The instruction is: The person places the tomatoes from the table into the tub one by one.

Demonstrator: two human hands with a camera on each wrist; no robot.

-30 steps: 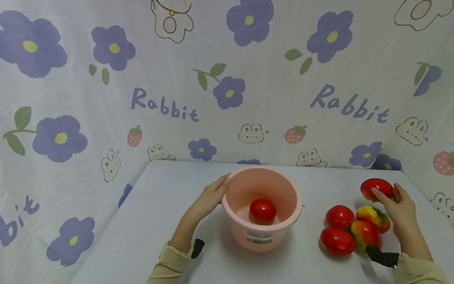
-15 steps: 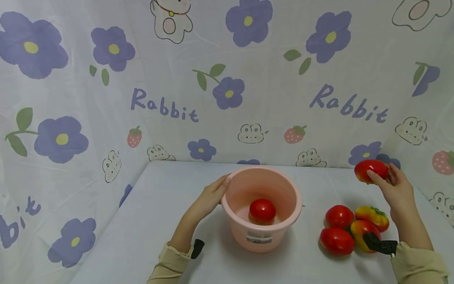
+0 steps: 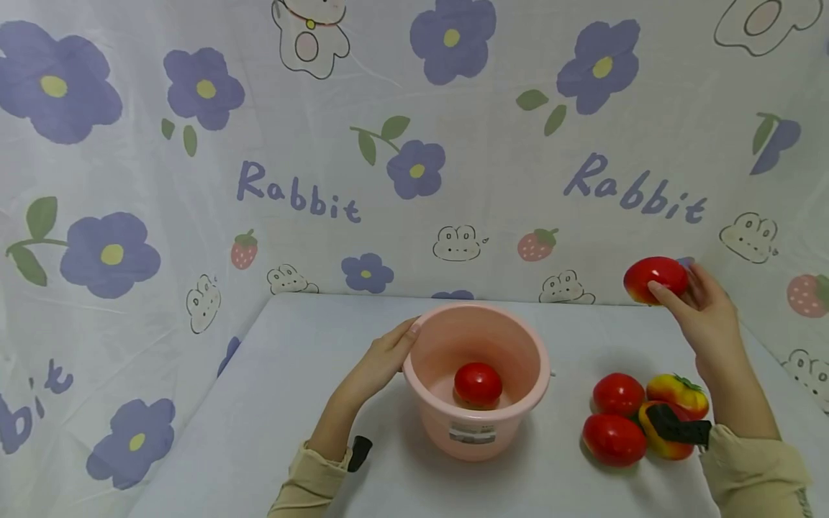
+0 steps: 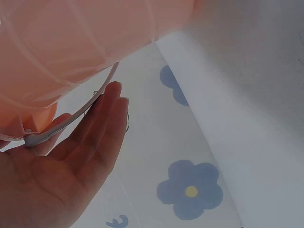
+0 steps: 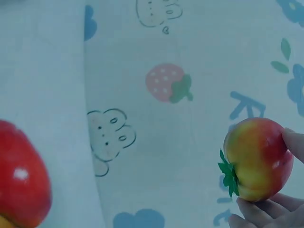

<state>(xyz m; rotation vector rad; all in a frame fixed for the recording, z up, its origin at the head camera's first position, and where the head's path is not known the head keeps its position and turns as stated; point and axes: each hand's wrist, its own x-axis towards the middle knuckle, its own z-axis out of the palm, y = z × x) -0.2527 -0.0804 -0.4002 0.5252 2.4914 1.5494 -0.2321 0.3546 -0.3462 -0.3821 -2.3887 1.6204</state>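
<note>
My right hand (image 3: 709,316) holds a red-and-yellow tomato (image 3: 655,279) between thumb and fingers, raised well above the table. In the right wrist view its green leafy top shows on the tomato (image 5: 259,156). A pink bucket (image 3: 469,432) with a label stands on the table, one red tomato (image 3: 478,384) lying at its bottom. At the bucket's left side my left hand (image 3: 382,360) grips the rim, thumb over the edge. The left wrist view shows its fingers outside the wall, by the grey handle (image 4: 71,121).
To the right of the bucket lies a cluster of several tomatoes: a red one (image 3: 614,439) in front, another red one (image 3: 618,393) behind, and a yellow-red one (image 3: 676,396) beside them. A patterned cloth (image 3: 492,144) hangs behind the white table (image 3: 272,432).
My right hand has lifted the tomato up from beside the cluster and brought it somewhat to the left. The left hand and the bucket have stayed in place.
</note>
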